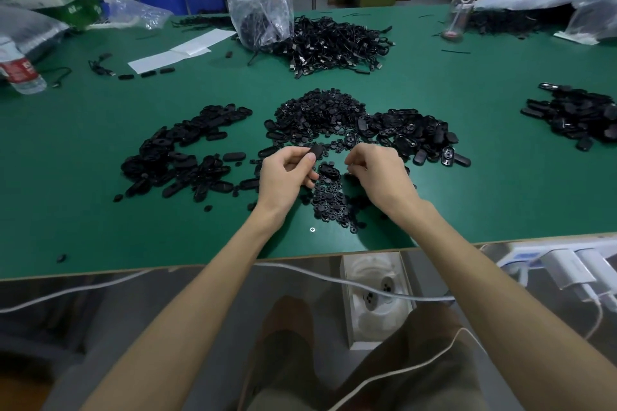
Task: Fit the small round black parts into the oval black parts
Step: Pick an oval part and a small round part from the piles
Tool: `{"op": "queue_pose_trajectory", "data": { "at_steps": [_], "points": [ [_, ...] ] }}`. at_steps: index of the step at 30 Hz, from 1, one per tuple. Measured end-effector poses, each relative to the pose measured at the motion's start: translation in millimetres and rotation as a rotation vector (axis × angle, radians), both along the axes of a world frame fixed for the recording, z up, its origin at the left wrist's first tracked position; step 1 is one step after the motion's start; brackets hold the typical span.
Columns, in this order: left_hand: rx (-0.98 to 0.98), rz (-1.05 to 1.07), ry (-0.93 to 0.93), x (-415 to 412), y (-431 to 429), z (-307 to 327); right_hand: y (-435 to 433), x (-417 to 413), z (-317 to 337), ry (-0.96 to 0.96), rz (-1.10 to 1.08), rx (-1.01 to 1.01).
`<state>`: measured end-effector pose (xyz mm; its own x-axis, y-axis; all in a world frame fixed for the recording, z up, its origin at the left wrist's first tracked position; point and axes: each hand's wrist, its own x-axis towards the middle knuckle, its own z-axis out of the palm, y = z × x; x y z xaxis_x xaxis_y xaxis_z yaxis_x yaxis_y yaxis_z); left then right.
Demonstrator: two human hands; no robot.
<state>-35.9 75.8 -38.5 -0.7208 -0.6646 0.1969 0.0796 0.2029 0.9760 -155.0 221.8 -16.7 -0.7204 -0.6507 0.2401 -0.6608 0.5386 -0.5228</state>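
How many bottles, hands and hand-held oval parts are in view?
Bottles: 2, the water bottle and the clear bottle
Hands: 2, the left hand and the right hand
Held oval parts: 1, the oval part in the left hand
Total: 5

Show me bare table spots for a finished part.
Bare green tabletop lies between the left heap of oval black parts and the near edge, and right of the right hand. Crowded: small round black parts between it and the left hand.

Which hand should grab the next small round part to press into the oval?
Probably right. The left hand pinches an oval part, while the right hand hovers by the small round parts.
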Motion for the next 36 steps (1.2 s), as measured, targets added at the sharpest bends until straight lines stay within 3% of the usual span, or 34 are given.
{"op": "queue_pose_trajectory", "data": {
  "at_steps": [13,36],
  "points": [
    [-0.037,-0.05,-0.006,-0.4,2.4,-2.1,4.5,17.9,-3.3,-0.596,-0.008,-0.626],
    [0.035,-0.146,0.043,1.4,3.8,-1.5,-0.1,30.1,-9.4,-0.492,0.028,-0.685]
  ]
}}
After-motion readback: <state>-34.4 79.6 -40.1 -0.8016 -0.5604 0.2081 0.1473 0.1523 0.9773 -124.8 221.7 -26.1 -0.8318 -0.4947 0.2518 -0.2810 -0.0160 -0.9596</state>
